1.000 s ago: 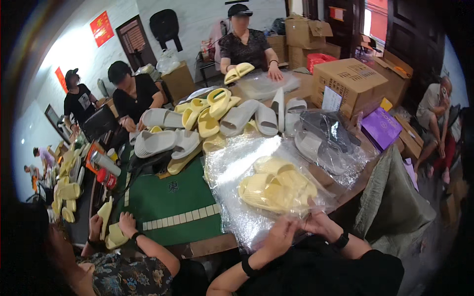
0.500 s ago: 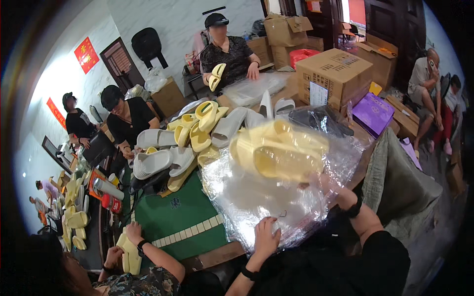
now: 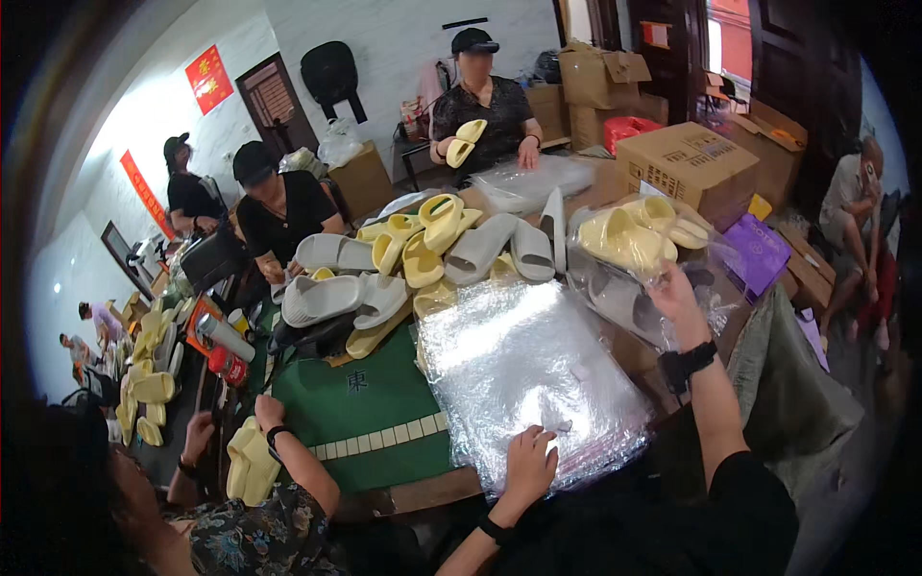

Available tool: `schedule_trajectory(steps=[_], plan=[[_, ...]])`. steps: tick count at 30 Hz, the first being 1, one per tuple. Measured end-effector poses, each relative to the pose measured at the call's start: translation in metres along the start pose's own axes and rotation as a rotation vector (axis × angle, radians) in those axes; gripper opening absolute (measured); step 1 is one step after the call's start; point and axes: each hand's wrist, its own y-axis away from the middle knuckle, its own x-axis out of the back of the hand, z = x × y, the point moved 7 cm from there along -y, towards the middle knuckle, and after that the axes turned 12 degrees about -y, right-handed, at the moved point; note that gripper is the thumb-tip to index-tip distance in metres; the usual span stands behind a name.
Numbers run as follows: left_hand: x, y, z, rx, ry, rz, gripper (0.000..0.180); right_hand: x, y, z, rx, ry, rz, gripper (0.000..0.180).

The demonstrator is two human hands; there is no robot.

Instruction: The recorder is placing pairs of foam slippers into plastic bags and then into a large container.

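Note:
My right hand point(image 3: 675, 293) grips the edge of a clear plastic bag point(image 3: 588, 245) with a pair of yellow slippers point(image 3: 622, 240) inside. The bag is over the right part of the table, by grey slippers in clear plastic. On the near edge of a stack of flat, shiny clear plastic bags point(image 3: 509, 360) rests my left hand point(image 3: 530, 468), fingers apart and slightly bent, holding nothing. Beyond the stack lies a heap of loose grey slippers point(image 3: 480, 248) and yellow slippers point(image 3: 423, 259).
A cardboard box point(image 3: 687, 168) and a purple bag point(image 3: 754, 252) stand at the right. Near left, a co-worker's hand point(image 3: 270, 411) is above yellow slippers point(image 3: 252, 463) beside the green table mat point(image 3: 370, 384). Across the table, another person holds yellow slippers point(image 3: 467, 142).
My right hand has carried the bagged yellow slippers right and away from the stack, uncovering it. My left hand stays on the stack's near edge. The whole view has shifted somewhat.

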Motion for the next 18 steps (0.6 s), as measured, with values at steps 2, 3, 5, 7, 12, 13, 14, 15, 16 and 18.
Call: schedule_trajectory(steps=[2,3,5,7,12,13,14,15,16,18], plan=[[0.001,0.0,0.0,0.003,-0.013,0.007,0.028,-0.005,0.007,0.006,0.09,-0.015,0.038,0.034],[0.002,-0.001,0.001,-0.004,-0.029,0.01,0.029,-0.008,0.015,0.005,0.192,-0.037,0.083,0.034],[0.003,0.002,0.0,-0.002,-0.047,0.013,0.03,-0.026,0.039,0.021,0.203,-0.05,-0.014,0.03],[0.001,0.002,0.0,-0.008,-0.045,-0.008,0.03,-0.022,0.074,0.036,0.424,0.07,-0.074,0.025],[0.001,-0.001,0.004,0.003,-0.031,-0.038,0.03,0.008,0.143,0.139,0.065,1.144,-0.414,0.027],[0.003,0.0,0.005,-0.002,-0.032,-0.041,0.03,0.008,0.163,0.16,-0.026,1.287,-0.461,0.028],[0.001,0.002,0.001,0.005,-0.031,-0.041,0.03,0.011,0.175,0.179,-0.08,1.395,-0.586,0.03],[-0.003,0.004,-0.003,-0.009,-0.023,-0.048,0.031,0.017,0.187,0.195,-0.136,1.5,-0.713,0.031],[-0.005,0.003,-0.003,-0.031,-0.014,-0.054,0.031,0.021,0.192,0.198,-0.136,1.503,-0.711,0.031],[-0.006,0.001,-0.007,-0.057,0.021,-0.111,0.03,0.007,0.211,0.198,0.407,1.759,-0.955,0.036]])
